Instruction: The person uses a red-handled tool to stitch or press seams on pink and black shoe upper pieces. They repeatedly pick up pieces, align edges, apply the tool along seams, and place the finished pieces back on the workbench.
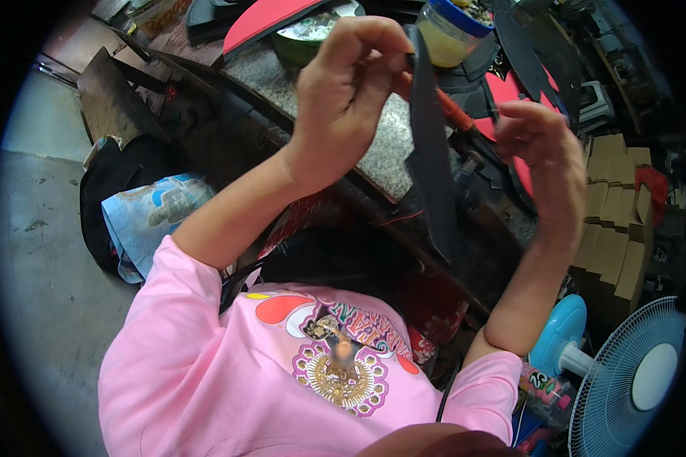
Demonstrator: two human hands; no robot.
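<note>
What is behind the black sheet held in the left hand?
A grey speckled slab shows past its left edge, an orange-red handle past its right; what lies directly behind the black sheet is covered.

Your pink shirt (259, 373), lower centre of frame: multicoloured capital letters (370, 331) in slanting lines across chest, above round gold-and-purple motif; letters partly bent by fabric. Carton (162, 19), upper left of frame: large reddish letters along side facing you, only part of word showing. Wrapped bottle (541, 385), lower right of frame, beside fan (625, 381): pink-and-green label with pale, bold characters; smaller print too blurred for you to read.
</note>
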